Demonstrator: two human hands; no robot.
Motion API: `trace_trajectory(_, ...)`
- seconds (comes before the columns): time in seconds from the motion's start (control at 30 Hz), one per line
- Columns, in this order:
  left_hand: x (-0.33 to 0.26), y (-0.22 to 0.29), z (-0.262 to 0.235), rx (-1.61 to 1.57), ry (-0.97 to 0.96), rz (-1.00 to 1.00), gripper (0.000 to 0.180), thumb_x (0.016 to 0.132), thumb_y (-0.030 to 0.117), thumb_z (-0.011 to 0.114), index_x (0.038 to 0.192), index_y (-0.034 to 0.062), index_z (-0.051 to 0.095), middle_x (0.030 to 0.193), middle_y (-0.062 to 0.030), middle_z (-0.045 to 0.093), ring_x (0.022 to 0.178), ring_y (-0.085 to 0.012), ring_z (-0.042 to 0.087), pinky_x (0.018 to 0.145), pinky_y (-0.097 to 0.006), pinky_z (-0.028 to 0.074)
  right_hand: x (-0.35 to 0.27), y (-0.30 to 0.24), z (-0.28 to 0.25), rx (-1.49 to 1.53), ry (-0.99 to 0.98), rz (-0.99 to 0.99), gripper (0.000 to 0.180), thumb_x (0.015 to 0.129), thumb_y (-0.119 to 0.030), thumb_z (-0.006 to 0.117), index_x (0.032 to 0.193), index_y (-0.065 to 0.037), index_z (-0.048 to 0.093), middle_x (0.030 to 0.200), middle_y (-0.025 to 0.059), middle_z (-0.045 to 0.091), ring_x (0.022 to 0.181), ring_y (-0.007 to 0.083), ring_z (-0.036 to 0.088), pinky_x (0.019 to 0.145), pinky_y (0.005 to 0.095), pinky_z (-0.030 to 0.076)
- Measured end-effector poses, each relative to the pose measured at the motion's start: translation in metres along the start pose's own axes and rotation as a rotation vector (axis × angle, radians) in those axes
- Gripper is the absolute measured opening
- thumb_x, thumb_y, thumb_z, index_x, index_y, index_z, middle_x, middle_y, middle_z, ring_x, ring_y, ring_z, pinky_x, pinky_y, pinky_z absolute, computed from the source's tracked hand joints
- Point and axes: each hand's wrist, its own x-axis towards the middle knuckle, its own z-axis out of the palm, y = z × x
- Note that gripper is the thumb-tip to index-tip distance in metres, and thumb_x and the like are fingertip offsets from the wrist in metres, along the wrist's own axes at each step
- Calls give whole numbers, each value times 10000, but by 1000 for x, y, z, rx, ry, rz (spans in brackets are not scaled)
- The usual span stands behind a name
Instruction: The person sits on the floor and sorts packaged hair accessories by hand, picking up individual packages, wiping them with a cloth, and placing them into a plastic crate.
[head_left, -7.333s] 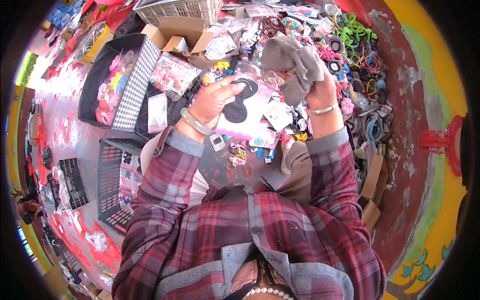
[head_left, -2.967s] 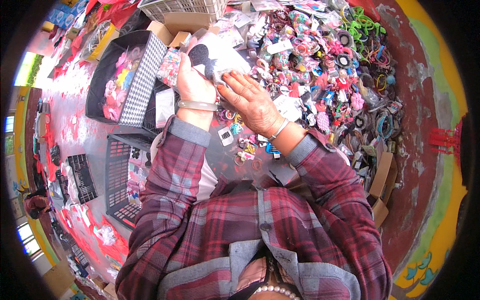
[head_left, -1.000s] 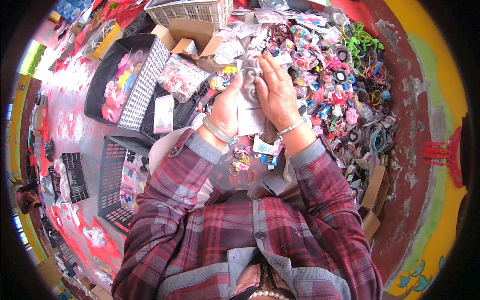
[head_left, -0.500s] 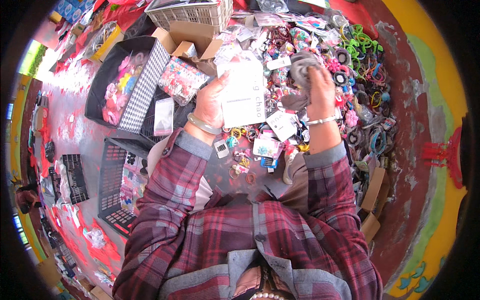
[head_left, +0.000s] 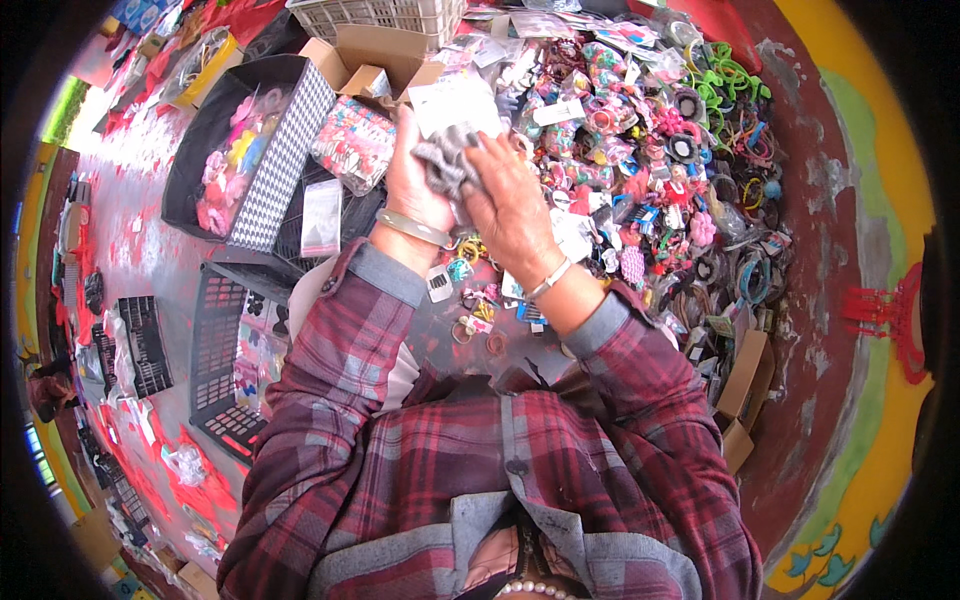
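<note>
Two hands meet over a crowded table, and I read the scene from the left side across. At the far left I see a black tray holding pink and yellow hair pieces, its checkered wall facing the middle. Just right of it lies a small clear plastic packet, and beyond that a clear bag of pink and red trinkets. Above them stand an open cardboard box and a white woven basket at the top edge.

Next comes the left hand, wearing a metal bangle at the wrist, raised with its fingers curled around a grey fabric bundle. A white card stands just behind the bundle, touching the same fingers. The right hand, with a thin bracelet at the wrist, is pressed against the bundle from the other side, fingers spread flat over it, so the grey fabric sits pinched between both palms, above the table's middle. Both sleeves are dark red plaid with grey cuffs.

Below the hands, small rings and tagged trinkets lie loose on the table. To the right spreads a dense heap of colourful hair accessories, with green bands at its upper right corner and small cardboard boxes by the table's right edge.
</note>
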Motion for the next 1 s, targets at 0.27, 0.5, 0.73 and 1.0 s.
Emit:
trace_trajectory(0.27,-15,-1,6,116,-133,-91,517,891,429,435,1211,23,450,1162,-131,533,1069,-263,518,955,-380,384,0,-9,-1,64,105,-59,432,721,2,549,1145,-46,485,1271,237,394,1208,433,336,1004,455,285)
trace_trajectory(0.5,-19,-20,1,153,-122,-321,449,887,281,490,1256,42,401,1185,-111,515,1075,-248,514,942,-401,393,23,38,-17,24,329,78,362,744,11,525,1103,-31,518,1149,204,519,1093,354,487,923,384,395)
trace_trajectory(0.73,-18,1,7,138,-169,-333,478,829,115,499,1265,-28,363,1163,-177,525,1037,-298,553,881,-420,459,26,99,-68,1388,468,984,261,888,-192,438,1030,-4,550,898,106,610,755,223,600,695,346,496)
trace_trajectory(1.0,-17,-5,8,235,-173,-385,417,822,51,497,1235,43,439,1113,-113,551,991,-233,562,859,-353,454,31,41,-82,1199,418,510,270,849,-26,428,1098,-8,532,1088,100,560,1010,220,537,844,318,444)
